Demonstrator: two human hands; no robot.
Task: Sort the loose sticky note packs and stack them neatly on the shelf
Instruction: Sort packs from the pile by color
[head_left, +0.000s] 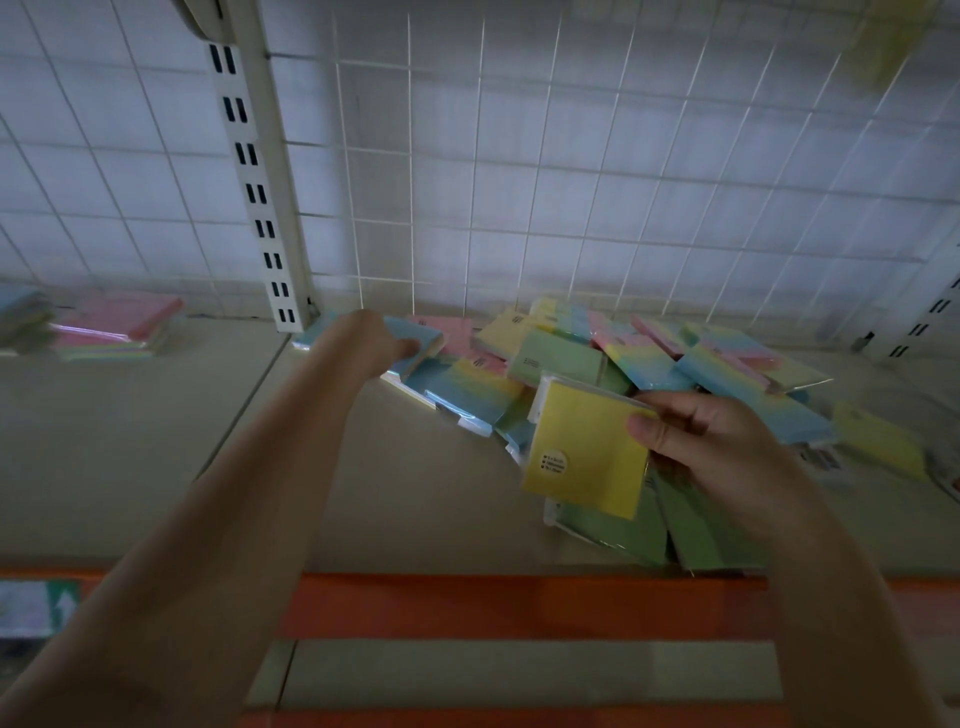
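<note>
A loose heap of sticky note packs (649, 358) in pink, yellow, green and blue lies on the beige shelf (405, 483) against the back grid. My right hand (722, 447) grips a yellow pack (587, 447) lifted above green packs (623, 525) at the shelf's front. My left hand (374, 338) reaches to the back left of the heap and holds a blue pack (410, 338) by its edge, thumb on top. The fingers under it are hidden.
A stack of pink and pastel packs (114, 327) sits on the neighbouring shelf at far left. A slotted upright post (260, 208) divides the shelves. A white wire grid (571, 182) backs them. An orange rail (519, 603) runs along the front edge.
</note>
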